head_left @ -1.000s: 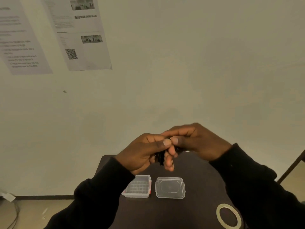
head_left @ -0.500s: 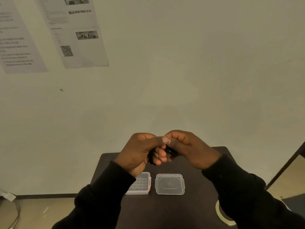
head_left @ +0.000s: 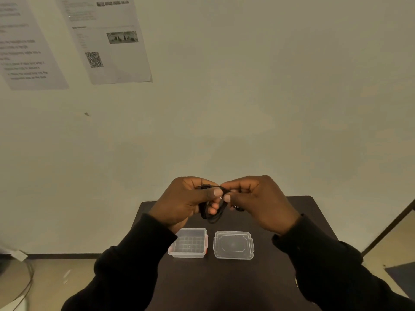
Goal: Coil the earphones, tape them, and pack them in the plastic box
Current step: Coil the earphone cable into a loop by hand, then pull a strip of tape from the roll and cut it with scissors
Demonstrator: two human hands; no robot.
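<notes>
Both hands are raised above the dark table, holding black earphones (head_left: pixel 213 215) between them. My left hand (head_left: pixel 186 203) grips the coiled loops, whose bottom hangs below its fingers, and the plug end sticks out past its thumb. My right hand (head_left: pixel 258 200) pinches the cable just to the right, fingertips touching the left thumb. Below the hands on the table stand the open clear plastic box (head_left: pixel 189 243) with red latches and, to its right, its clear lid (head_left: pixel 233 244) lying flat. The tape roll is hidden behind my right sleeve.
The small dark table (head_left: pixel 224 277) stands against a pale wall with printed sheets (head_left: pixel 107 39) taped at the upper left. A dark diagonal bar (head_left: pixel 390 227) runs beside the table's right edge. A cable lies on the floor (head_left: pixel 24 283) at the lower left.
The hands have stayed together above the box while the camera view shifted. More of the black coil now hangs visibly below my left fingers, and the tape roll has gone out of sight.
</notes>
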